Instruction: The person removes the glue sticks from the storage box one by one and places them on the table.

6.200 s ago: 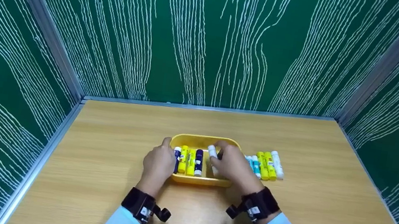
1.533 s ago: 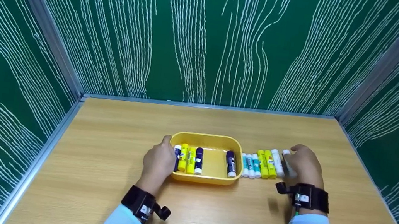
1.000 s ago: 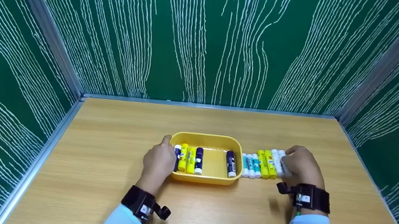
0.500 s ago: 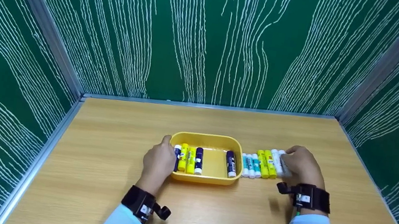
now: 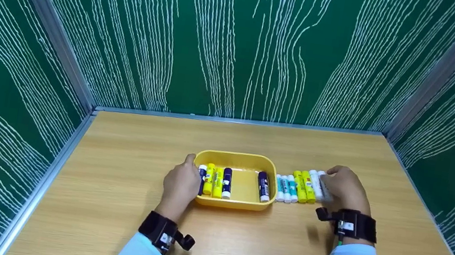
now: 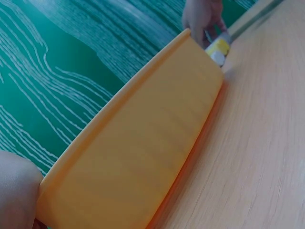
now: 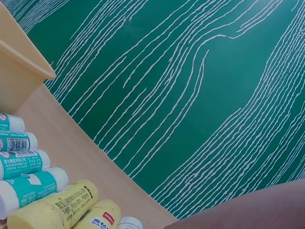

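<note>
At the left end of a yellow plastic bin (image 5: 234, 204), my left hand (image 5: 181, 183) grips the rim; the left wrist view shows this hand (image 6: 19, 191) against the bin's wall. Inside lie two yellow glue sticks (image 5: 213, 181) between two dark blue ones, with another dark blue glue stick (image 5: 263, 187) by the right wall. Right of the bin, my right hand (image 5: 345, 188) holds a white glue stick (image 5: 325, 191) at the end of a row, its fingertips partly hidden. That row has several teal-and-white glue sticks (image 5: 285, 188), two yellow ones (image 7: 57, 207) and another white one (image 5: 316, 184).
The wooden table (image 5: 141, 142) is bounded by green walls (image 5: 202, 53) with white wavy lines and metal edging (image 5: 237, 122). The row of glue sticks begins right beside the bin's right wall.
My right hand has gone from inside the bin to the row's right end, bringing a white glue stick, then moved it slightly left against the row. Left hand and bin stay nearly still.
</note>
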`<state>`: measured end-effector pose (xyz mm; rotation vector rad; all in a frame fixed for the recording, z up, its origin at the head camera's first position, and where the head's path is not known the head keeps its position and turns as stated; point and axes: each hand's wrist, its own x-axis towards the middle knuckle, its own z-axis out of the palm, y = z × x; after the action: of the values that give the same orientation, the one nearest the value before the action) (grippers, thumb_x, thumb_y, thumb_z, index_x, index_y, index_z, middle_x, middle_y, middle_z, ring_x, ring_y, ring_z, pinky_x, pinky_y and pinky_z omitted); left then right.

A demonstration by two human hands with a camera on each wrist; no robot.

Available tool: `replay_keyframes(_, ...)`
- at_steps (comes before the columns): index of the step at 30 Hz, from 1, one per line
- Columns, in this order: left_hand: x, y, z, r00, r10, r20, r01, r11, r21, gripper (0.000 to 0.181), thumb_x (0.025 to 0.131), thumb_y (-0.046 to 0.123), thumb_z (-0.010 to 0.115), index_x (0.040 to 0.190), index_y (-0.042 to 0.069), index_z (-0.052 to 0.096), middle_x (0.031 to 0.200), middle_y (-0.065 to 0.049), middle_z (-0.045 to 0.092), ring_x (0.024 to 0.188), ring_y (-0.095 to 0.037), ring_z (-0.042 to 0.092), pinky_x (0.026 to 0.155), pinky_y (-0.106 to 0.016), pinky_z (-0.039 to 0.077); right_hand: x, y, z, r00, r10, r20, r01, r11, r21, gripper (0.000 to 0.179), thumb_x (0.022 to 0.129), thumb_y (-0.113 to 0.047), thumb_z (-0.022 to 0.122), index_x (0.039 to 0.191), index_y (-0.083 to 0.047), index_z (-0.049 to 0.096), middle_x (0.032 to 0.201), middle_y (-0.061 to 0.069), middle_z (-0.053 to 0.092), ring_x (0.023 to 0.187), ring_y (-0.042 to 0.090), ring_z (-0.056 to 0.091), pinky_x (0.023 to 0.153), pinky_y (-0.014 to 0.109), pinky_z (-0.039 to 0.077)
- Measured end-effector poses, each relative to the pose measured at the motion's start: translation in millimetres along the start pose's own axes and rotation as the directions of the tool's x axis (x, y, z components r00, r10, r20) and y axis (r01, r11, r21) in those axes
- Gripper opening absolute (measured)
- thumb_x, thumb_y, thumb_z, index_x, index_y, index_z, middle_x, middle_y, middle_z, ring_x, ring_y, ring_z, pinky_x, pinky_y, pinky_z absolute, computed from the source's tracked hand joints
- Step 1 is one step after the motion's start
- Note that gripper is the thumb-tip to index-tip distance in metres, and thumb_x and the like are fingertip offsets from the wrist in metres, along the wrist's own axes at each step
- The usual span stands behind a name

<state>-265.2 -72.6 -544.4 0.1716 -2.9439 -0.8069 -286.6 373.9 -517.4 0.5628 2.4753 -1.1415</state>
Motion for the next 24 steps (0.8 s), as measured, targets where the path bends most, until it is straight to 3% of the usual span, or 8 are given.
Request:
replay_keyframes(4,-0.2,0.8,-0.2,1.0,-0.002,0.002,0.002,1.0,0.004,0.049,0.122,0.029,0.039,0.166,0.012,0.053,0.097,-0.016,0.082,0.077,-0.027,0.072,0.068,-0.045,0.059,-2.7,-1.6,0.0,1.0,0.021,-0.013,-0.021,0.999,0.05,0.064,0.12,-0.039,0.05,0.172,-0.002,0.04,0.166,0.032,0.045,0.133,0.045,0.057,0.088,0.045,0.064)
replay_keyframes(8,-0.4,1.1,-0.7,1.0,-0.002,0.005,0.002,1.0,0.004,0.049,0.122,0.029,0.04,0.166,0.012,0.053,0.093,-0.015,0.08,0.075,-0.027,0.071,0.067,-0.045,0.058,-7.5,-4.7,-1.4,0.999,0.005,-0.049,-0.002,0.999,0.045,0.067,0.12,-0.041,0.051,0.173,-0.003,0.038,0.167,0.032,0.046,0.135,0.046,0.054,0.098,0.053,0.062)
replay_keyframes(15,-0.7,1.0,-0.9,1.0,0.002,-0.003,-0.002,1.0,0.002,0.049,0.122,0.029,0.041,0.167,0.012,0.053,0.094,-0.015,0.08,0.074,-0.026,0.071,0.066,-0.046,0.059,-19.1,-11.2,-8.4,0.989,-0.085,-0.118,0.084,0.996,-0.011,0.069,0.12,-0.042,0.052,0.174,-0.002,0.037,0.17,0.034,0.046,0.147,0.05,0.051,0.12,0.073,0.049)
replay_keyframes(19,-1.6,0.8,-0.5,1.0,0.015,-0.022,-0.015,1.0,0.006,0.047,0.122,0.028,0.043,0.164,0.011,0.056,0.096,-0.018,0.081,0.075,-0.028,0.073,0.066,-0.047,0.06,-25.6,-19.1,-12.5,0.976,-0.156,-0.153,0.144,0.986,-0.088,0.07,0.12,-0.045,0.052,0.172,0.001,0.039,0.169,0.036,0.047,0.153,0.056,0.048,0.125,0.076,0.043)
replay_keyframes(24,-2.0,0.9,0.0,0.999,0.022,-0.027,-0.021,1.0,0.015,0.046,0.122,0.027,0.045,0.162,0.01,0.057,0.096,-0.018,0.081,0.074,-0.028,0.073,0.064,-0.046,0.059,-35.8,-38.5,-7.8,0.96,-0.237,-0.152,0.218,0.967,-0.13,0.075,0.119,-0.052,0.052,0.172,0.001,0.04,0.165,0.038,0.05,0.149,0.057,0.053,0.122,0.072,0.047)
